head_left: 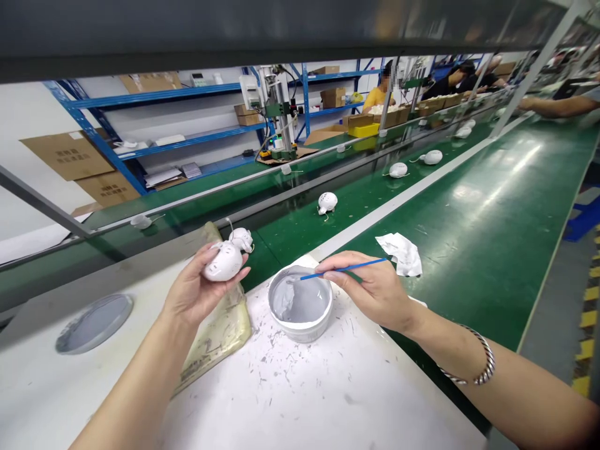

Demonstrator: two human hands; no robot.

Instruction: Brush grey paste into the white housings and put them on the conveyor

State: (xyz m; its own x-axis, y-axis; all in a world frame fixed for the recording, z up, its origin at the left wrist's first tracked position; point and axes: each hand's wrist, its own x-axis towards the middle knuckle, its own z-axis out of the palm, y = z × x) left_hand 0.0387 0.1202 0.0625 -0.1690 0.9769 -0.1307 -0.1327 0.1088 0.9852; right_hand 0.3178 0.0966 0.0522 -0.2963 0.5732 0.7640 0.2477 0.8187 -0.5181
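Observation:
My left hand (pixel 199 287) has its fingers wrapped round a white egg-shaped plastic housing (pixel 224 262) with small slots in its shell. Just behind it, a second white housing (pixel 241 239) with a thin wire lies partly hidden. In my right hand (pixel 368 284) is a thin blue-handled brush (pixel 349 269), pinched between thumb and fingers. Its tip dips inside a round white tub (pixel 302 331) of grey paste (pixel 307 300). The tub stands on a white, grey-speckled board (pixel 300 387) between my two hands.
A grey-smeared lid (pixel 95 323) lies at left, near a yellowish wrapped pad (pixel 225 337). Crumpled tissue (pixel 402 253) sits on the green table at right. More white housings (pixel 327 202) dot the green belt. A dark beam (pixel 281 37) crosses overhead. Co-workers sit farther along the line.

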